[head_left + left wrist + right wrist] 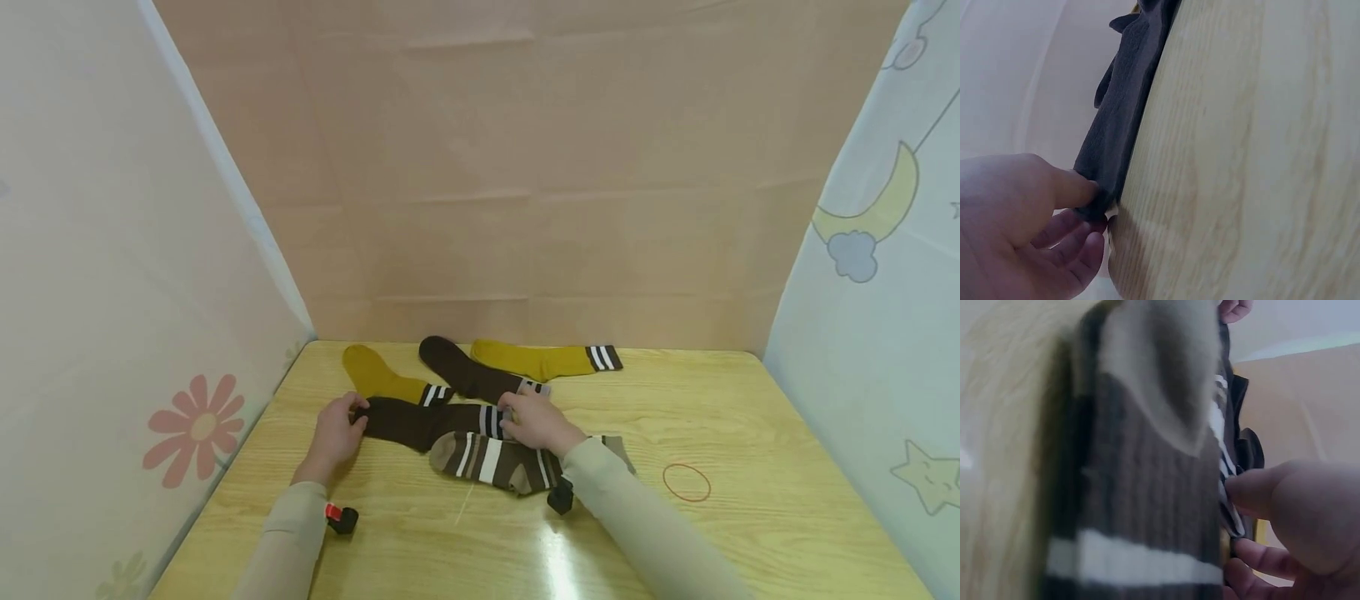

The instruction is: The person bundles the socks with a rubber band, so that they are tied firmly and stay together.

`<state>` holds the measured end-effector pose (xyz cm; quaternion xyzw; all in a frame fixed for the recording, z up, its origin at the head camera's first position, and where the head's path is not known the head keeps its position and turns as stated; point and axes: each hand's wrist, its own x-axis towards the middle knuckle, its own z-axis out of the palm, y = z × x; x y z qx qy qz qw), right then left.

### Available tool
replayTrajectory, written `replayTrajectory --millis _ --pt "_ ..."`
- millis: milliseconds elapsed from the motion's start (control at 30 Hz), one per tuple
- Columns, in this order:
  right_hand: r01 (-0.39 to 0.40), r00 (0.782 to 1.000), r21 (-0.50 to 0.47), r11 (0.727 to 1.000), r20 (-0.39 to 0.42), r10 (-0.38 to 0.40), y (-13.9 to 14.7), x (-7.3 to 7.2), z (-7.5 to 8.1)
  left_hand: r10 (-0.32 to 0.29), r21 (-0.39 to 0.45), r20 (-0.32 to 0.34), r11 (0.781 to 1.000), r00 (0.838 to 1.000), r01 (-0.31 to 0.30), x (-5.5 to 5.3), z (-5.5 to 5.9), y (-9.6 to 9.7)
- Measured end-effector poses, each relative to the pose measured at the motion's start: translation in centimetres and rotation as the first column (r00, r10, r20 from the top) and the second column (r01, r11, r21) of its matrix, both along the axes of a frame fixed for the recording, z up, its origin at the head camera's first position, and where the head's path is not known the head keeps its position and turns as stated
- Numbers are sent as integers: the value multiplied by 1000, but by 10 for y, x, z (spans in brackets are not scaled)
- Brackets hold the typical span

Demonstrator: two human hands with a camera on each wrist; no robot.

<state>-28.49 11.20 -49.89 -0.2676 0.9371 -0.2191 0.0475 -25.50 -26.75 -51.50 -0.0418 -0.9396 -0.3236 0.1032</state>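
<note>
A dark brown sock (420, 425) with grey stripes at its cuff lies sideways between the two hands in the head view. My left hand (335, 433) pinches its toe end; the left wrist view shows the thumb (1075, 189) on the dark fabric with the fingers beneath. At the other end, my right hand (542, 423) holds the striped cuff between thumb (1254, 489) and fingers. Just in front lies a brown sock with white and tan stripes (491, 462), partly covered by the right wrist. It fills much of the right wrist view.
Behind the held sock lie another dark brown sock (465, 371) and a mustard sock (386, 379) with a striped cuff. A second mustard sock (532, 360) lies at the table's back edge. A red oval ring mark (686, 482) is at right. Cloth walls surround the wooden table (420, 550).
</note>
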Motion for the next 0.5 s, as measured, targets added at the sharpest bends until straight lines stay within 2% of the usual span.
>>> replayTrajectory --millis 167,300,500 --pt "39 998 35 999 -52 -37 -6 -2 -5 -6 6 -35 1000 999 6 1 0 0" --pt "30 998 26 999 -65 -28 -8 -3 -5 -11 13 0 1000 1000 11 2 1 -2" --pt "14 999 5 1000 -34 -14 -10 -3 -2 -33 -5 42 999 999 33 0 1 -4"
